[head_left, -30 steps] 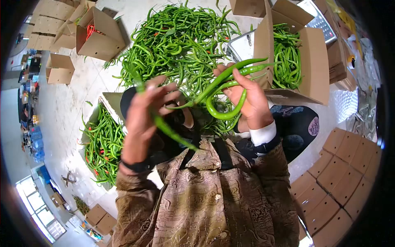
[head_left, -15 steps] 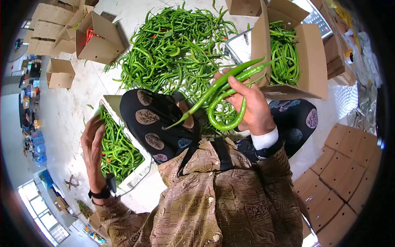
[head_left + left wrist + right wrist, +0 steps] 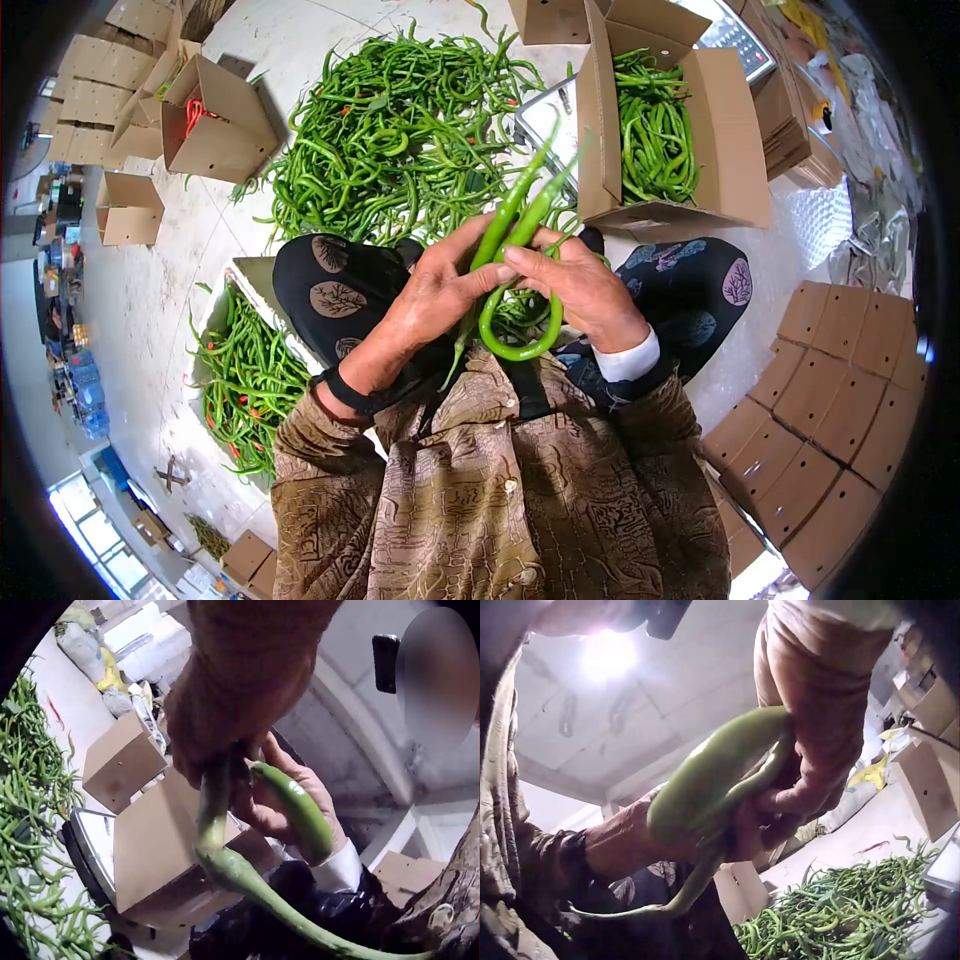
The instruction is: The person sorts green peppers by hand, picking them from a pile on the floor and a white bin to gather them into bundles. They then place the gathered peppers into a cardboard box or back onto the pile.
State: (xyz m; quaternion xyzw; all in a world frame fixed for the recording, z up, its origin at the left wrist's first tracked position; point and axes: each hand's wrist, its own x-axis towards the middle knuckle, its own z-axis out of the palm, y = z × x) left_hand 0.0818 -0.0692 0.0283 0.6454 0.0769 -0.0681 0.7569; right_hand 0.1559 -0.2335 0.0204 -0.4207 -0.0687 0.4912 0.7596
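Note:
In the head view both hands meet in front of the chest around long green chili peppers (image 3: 500, 225). My left hand (image 3: 430, 292) pinches a pepper between thumb and fingers, its thin stem end (image 3: 240, 874) hanging below in the left wrist view. My right hand (image 3: 585, 290) grips several peppers, with the thumb across them. One of these, a strongly curved pepper (image 3: 522, 352), loops down below the fingers. The right wrist view shows its thick green bend (image 3: 705, 776) up close. The fingers partly hide where the peppers cross.
A big heap of green peppers (image 3: 390, 150) lies on the floor ahead. At right stands an open carton (image 3: 730, 140) with green peppers in it, next to a scale (image 3: 548, 115). A white bin (image 3: 250, 270) of green and some red peppers stands at left. Flat cartons (image 3: 830, 400) are stacked at right.
My left hand carried a pepper leftward, was over the left bin half a second ago, and is now back beside the right hand. The right hand keeps its peppers and has shifted slightly left.

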